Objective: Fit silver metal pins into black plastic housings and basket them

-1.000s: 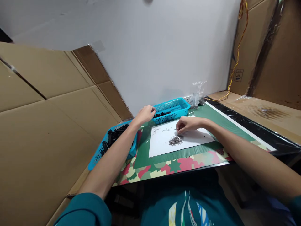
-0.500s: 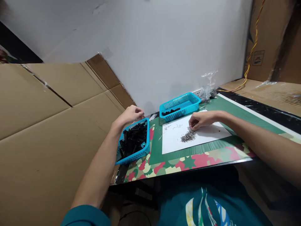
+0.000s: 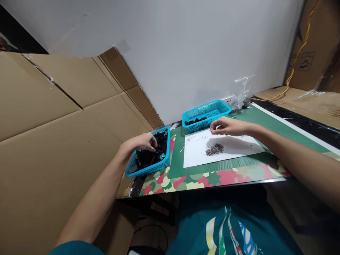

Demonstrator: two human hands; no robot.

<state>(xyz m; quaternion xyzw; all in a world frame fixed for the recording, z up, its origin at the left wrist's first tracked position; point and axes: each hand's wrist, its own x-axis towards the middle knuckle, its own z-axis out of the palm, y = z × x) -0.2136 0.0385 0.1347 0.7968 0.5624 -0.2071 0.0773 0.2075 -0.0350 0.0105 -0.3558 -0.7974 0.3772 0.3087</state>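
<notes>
My left hand [image 3: 146, 142] reaches down into a blue plastic basket [image 3: 148, 171] heaped with black plastic pieces [image 3: 147, 157]. Its fingers are bent, with a gap between thumb and forefinger, and the tips meet the black pieces. Over the back of a white sheet [image 3: 193, 157], my right hand [image 3: 222, 126] hovers with thumb and forefinger pinched together. Whatever lies in that pinch is too small to make out. On the sheet below it is a pile of tiny metal pins [image 3: 214, 149], with more of the small bits scattered toward the sheet's back left.
A second blue basket [image 3: 203, 124], holding a few black pieces, stands behind the sheet. Clear plastic bags [image 3: 240, 99] sit to its right against the white wall [image 3: 186, 56]. Cardboard [image 3: 66, 141] rises on the left. A green mat [image 3: 177, 166] covers the table.
My left hand has come down from above the basket's far edge into the black pieces. My right hand has lifted from beside the pin pile toward the sheet's back. The view has shifted slightly.
</notes>
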